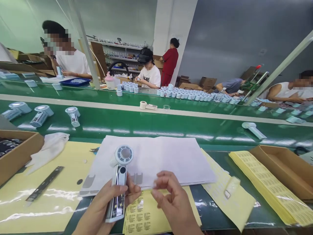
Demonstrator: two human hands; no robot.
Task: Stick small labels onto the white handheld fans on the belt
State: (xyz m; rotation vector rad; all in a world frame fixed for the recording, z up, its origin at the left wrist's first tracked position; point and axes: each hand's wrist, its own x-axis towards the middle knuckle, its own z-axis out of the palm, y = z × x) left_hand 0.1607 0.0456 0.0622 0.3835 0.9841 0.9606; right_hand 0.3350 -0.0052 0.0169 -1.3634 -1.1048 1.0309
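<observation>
My left hand [107, 204] grips a small pale-blue handheld fan [120, 178] by its handle, round head pointing away from me. My right hand [172, 199] hovers just right of the fan's handle with its fingers curled close together; whether a sticker sits between the fingertips I cannot tell. Under both hands lies a yellow sheet of small printed labels [144, 217]. Beyond it lies a stack of white sheets [166, 160] with grey stickers at its near edge.
A green conveyor belt [156, 125] carries more fans [253, 129] [41, 114]. Cardboard boxes stand at left [17, 153] and right [286, 166]. A ruler [45, 186], white gloves [50, 148] and a yellow label stack [269, 186] lie nearby. Other people work across the belt.
</observation>
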